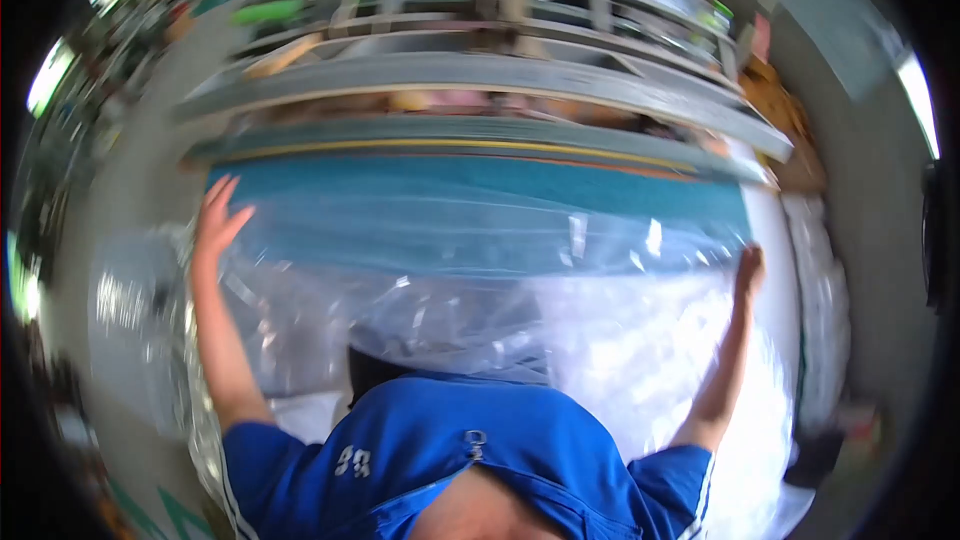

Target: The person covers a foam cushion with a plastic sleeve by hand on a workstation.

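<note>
A wide sheet of clear plastic film point(440, 315) stretches across in front of me, from the teal surface point(480, 180) of the machine down toward my body. My left hand point(220, 220) lies at the left end of the teal surface, fingers spread over the film's edge. At the right end, my right hand point(750, 268) is closed on the film's right edge; its fingertips are partly hidden and blurred. The film is wrinkled and shiny, and it hangs in loose folds near my lap.
Beyond the teal surface runs a long grey metal bar point(480, 75) with a yellow strip point(470, 144) below it. Machine framework with green items stands farther back. More bunched clear plastic point(135, 310) is at the left, and a brown object point(785, 130) stands at the right.
</note>
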`<state>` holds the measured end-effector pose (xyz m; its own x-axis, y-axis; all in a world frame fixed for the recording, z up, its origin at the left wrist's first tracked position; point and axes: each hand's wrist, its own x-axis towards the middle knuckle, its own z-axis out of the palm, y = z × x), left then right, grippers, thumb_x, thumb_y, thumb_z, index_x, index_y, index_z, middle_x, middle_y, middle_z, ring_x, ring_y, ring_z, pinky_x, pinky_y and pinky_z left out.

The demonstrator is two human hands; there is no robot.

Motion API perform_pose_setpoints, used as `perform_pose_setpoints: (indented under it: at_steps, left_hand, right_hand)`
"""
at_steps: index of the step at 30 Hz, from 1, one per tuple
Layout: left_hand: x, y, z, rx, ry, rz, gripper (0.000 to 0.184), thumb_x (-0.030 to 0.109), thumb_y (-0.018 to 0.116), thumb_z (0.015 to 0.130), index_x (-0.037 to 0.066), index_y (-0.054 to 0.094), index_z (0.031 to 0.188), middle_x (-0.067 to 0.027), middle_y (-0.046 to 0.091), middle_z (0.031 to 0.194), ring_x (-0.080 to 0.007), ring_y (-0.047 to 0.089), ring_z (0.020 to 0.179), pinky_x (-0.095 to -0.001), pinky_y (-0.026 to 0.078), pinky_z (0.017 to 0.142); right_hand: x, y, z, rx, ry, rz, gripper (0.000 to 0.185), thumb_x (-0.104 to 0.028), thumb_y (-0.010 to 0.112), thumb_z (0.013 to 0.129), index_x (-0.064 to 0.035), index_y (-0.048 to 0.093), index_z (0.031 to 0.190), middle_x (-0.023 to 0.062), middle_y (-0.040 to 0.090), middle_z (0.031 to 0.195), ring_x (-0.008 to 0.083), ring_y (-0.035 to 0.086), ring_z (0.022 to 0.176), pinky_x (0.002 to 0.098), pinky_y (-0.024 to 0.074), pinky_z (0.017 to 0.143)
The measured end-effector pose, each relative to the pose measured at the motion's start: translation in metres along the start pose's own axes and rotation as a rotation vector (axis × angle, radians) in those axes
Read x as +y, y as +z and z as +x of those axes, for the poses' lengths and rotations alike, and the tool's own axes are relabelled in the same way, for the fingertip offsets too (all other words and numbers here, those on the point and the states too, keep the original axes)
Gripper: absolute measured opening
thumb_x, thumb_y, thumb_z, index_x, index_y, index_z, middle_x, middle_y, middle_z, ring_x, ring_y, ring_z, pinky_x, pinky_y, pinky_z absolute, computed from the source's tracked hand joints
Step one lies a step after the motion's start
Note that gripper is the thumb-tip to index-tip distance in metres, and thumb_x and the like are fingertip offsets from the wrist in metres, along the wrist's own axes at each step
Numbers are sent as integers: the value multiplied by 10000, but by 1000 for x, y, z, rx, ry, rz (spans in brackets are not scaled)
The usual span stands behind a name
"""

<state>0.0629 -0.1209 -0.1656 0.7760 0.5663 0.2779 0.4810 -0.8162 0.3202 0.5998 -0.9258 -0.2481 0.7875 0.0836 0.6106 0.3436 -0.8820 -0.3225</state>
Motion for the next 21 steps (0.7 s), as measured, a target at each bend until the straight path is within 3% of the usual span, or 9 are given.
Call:
perform_pose_setpoints:
  at_steps: [1, 2, 3, 4, 7, 11, 14, 16, 21]
  left_hand:
    - [37, -5, -3, -58, -138, -318, 586, 178, 687, 756, 49, 479, 1287, -135, 476, 1301, -262, 473, 1177, -336, 362, 980]
    - [38, 0, -9, -168, -205, -594, 524, 160, 651, 790, 43, 492, 1276, -105, 529, 1242, -203, 497, 1138, -303, 358, 972]
    - [38, -1, -13, -248, -101, -450, 471, 143, 619, 815, 34, 510, 1260, -94, 552, 1218, -181, 511, 1109, -303, 362, 969]
    - [7, 13, -16, -233, -121, -422, 408, 176, 566, 874, 19, 518, 1248, -92, 548, 1225, -177, 504, 1120, -299, 361, 967]
    - [-49, 32, -25, 80, -330, -576, 414, 284, 451, 955, -11, 510, 1241, -123, 503, 1295, -218, 450, 1211, -320, 342, 1000]
    - [-71, 44, -11, -67, -190, -61, 489, 337, 449, 948, -19, 451, 1283, -157, 404, 1379, -265, 372, 1281, -337, 278, 1050]
    - [-77, 63, 6, 42, -135, 170, 498, 334, 466, 939, -6, 432, 1301, -168, 382, 1390, -292, 368, 1280, -337, 283, 1049]
    - [-65, 62, 14, 65, -157, 133, 492, 325, 476, 935, -3, 436, 1298, -169, 386, 1387, -299, 373, 1275, -342, 292, 1043]
    - [-68, 60, 18, 82, -156, 37, 483, 314, 491, 929, -7, 446, 1286, -161, 401, 1376, -301, 391, 1259, -348, 300, 1035]
  right_hand:
    - [-2, -3, 2, -21, 130, 194, 216, -264, 565, 892, -71, 585, 795, 3, 471, 615, 132, 444, 576, 292, 367, 533]
    - [-11, -8, 4, -73, 365, 367, 250, -262, 617, 870, -78, 564, 710, -59, 388, 607, 55, 348, 580, 237, 294, 512]
    - [-10, -10, 2, -65, 384, 491, 298, -223, 640, 853, -64, 498, 643, -63, 374, 575, 51, 337, 563, 247, 288, 491]
    - [-10, -12, 1, -36, 372, 466, 260, -186, 643, 847, -62, 523, 653, -58, 399, 572, 53, 347, 555, 241, 291, 489]
    - [-16, -17, 6, -105, 573, 636, 128, -171, 627, 852, -60, 648, 791, -33, 515, 611, 54, 435, 551, 215, 339, 501]
    - [-46, -23, 17, -130, 523, 760, 110, -154, 595, 859, -59, 634, 819, 2, 594, 695, 75, 517, 615, 221, 375, 547]
    - [-58, -25, 26, -155, 508, 845, 156, -215, 591, 863, -64, 625, 840, 11, 610, 731, 88, 547, 643, 230, 394, 573]
    - [-63, -34, 34, -226, 573, 842, 203, -267, 580, 871, -67, 617, 865, 12, 610, 754, 84, 551, 658, 230, 398, 590]
    - [-65, -49, 53, -366, 478, 720, 263, -328, 603, 854, -66, 620, 875, 18, 615, 738, 93, 560, 646, 247, 408, 574]
